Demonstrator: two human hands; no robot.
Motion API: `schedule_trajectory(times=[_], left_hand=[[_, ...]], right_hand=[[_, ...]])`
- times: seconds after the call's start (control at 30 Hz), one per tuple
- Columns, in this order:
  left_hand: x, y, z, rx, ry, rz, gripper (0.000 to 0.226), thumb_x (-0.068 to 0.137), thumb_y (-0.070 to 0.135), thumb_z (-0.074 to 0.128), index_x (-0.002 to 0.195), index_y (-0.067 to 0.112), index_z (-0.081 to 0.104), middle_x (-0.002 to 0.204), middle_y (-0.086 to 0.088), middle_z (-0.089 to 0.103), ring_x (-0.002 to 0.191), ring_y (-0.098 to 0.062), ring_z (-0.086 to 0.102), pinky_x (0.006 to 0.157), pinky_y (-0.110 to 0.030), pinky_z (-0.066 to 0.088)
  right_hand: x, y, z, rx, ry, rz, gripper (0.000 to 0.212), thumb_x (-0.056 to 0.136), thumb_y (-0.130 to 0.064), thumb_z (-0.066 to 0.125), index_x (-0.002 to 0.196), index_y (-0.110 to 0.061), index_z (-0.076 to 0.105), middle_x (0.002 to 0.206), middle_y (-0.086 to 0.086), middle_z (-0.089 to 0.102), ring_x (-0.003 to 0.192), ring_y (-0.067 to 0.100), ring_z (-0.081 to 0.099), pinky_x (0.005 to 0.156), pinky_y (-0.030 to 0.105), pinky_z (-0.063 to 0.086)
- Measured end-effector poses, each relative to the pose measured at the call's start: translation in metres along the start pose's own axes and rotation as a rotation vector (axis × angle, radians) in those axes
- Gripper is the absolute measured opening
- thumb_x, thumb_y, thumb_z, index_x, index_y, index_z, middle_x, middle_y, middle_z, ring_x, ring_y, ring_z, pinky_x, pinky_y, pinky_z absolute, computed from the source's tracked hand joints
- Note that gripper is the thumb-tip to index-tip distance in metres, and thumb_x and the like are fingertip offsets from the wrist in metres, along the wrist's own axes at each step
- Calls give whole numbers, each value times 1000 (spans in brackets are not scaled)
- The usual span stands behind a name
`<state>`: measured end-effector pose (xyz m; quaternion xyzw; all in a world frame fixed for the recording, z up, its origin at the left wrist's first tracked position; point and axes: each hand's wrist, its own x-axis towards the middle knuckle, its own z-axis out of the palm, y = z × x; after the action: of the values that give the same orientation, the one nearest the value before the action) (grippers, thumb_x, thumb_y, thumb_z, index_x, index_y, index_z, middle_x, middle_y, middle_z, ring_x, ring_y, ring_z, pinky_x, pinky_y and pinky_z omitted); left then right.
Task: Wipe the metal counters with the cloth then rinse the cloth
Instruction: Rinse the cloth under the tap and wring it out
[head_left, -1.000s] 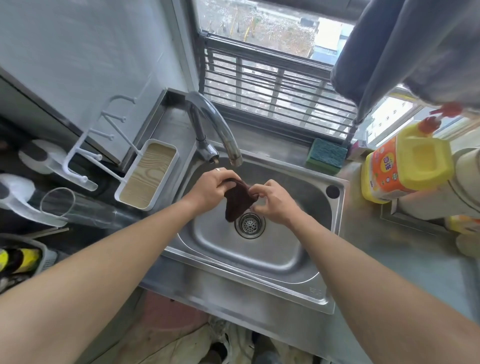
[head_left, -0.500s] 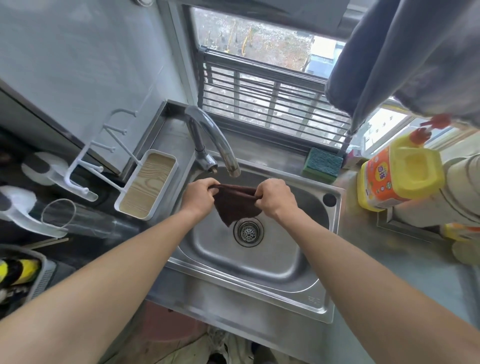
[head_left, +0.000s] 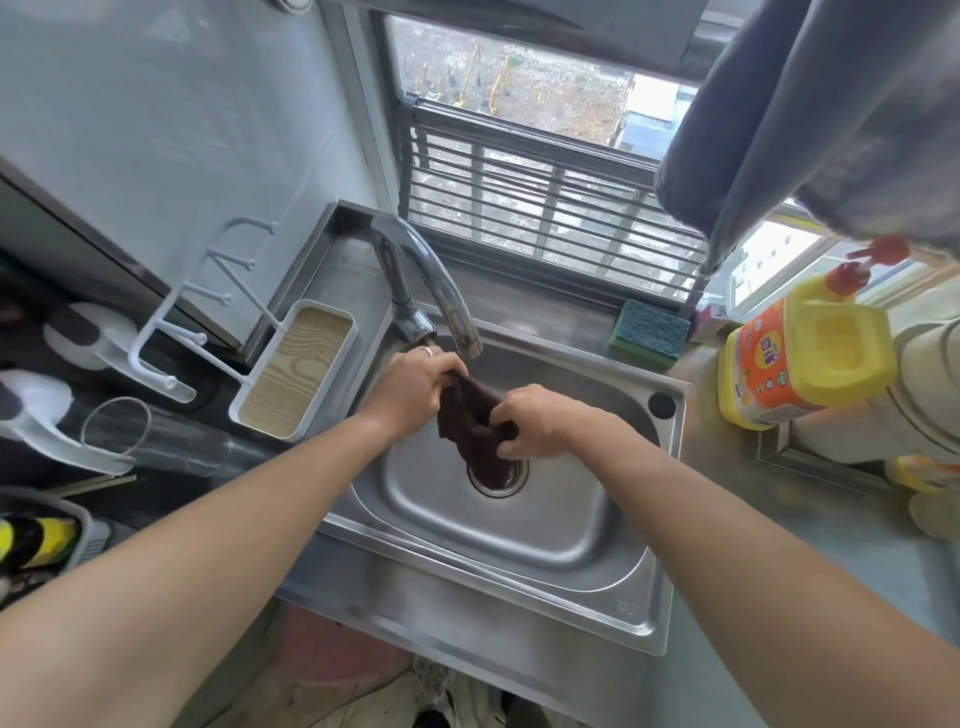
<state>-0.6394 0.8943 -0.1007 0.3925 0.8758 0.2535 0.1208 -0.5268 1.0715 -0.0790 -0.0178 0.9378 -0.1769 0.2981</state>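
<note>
A dark brown cloth (head_left: 475, 431) hangs bunched over the steel sink (head_left: 545, 525), its lower end covering the drain. My left hand (head_left: 410, 389) grips its upper corner just under the spout of the curved tap (head_left: 431, 291). My right hand (head_left: 535, 426) is closed on the cloth's right side, lower and close to the left hand. No water is visible coming from the tap. The metal counter (head_left: 810, 535) runs along the right of the sink.
A green sponge (head_left: 649, 332) lies behind the sink by the window. A yellow and orange detergent jug (head_left: 800, 364) stands on the right counter. A white rack with a wood-look tray (head_left: 296, 379) and a clear cup (head_left: 156, 436) are at the left. Grey fabric (head_left: 831, 119) hangs overhead at the right.
The cloth, stretched flat between my hands half a second ago, is bunched again. My hands have come closer together, and the right hand has dropped lower over the drain.
</note>
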Motion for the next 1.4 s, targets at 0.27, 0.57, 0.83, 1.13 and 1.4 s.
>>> schedule_trajectory(times=[0.27, 0.57, 0.83, 1.13, 1.4], left_hand=[[-4, -3, 3, 95, 17, -98, 24, 90, 7, 58, 103, 21, 72, 98, -4, 69, 97, -29, 61, 88, -44, 47], [-2, -14, 2, 136, 20, -235, 20, 97, 15, 55, 106, 23, 70, 99, -4, 67, 97, -28, 61, 86, -41, 47], [0, -7, 5, -532, 13, -478, 10, 91, 27, 56, 87, 21, 63, 84, 4, 66, 79, -12, 59, 73, -28, 44], [3, 7, 15, -1022, 73, -764, 34, 96, 36, 64, 111, 6, 61, 99, -6, 68, 85, -16, 64, 78, -28, 53], [-13, -7, 13, -876, -333, -711, 75, 88, 9, 74, 138, 34, 22, 98, -7, 63, 83, -14, 62, 65, -24, 53]], right_hand=[[6, -1, 2, -43, 124, -11, 15, 84, -14, 65, 91, -26, 59, 108, 5, 51, 87, 31, 59, 77, 42, 54], [8, 18, 14, 301, 441, 134, 22, 75, -13, 65, 75, -27, 48, 96, -1, 58, 90, 26, 57, 79, 39, 53], [6, 18, 16, 1169, 521, 355, 14, 79, -15, 56, 75, -24, 46, 76, -3, 55, 73, 16, 52, 74, 35, 49], [5, 12, 28, 1890, 250, 375, 65, 87, -13, 72, 139, -13, 32, 123, 19, 58, 93, 31, 67, 74, 41, 60], [8, 22, 35, 1948, 534, 456, 67, 86, 7, 69, 143, -8, 37, 129, 23, 57, 115, 35, 63, 94, 39, 55]])
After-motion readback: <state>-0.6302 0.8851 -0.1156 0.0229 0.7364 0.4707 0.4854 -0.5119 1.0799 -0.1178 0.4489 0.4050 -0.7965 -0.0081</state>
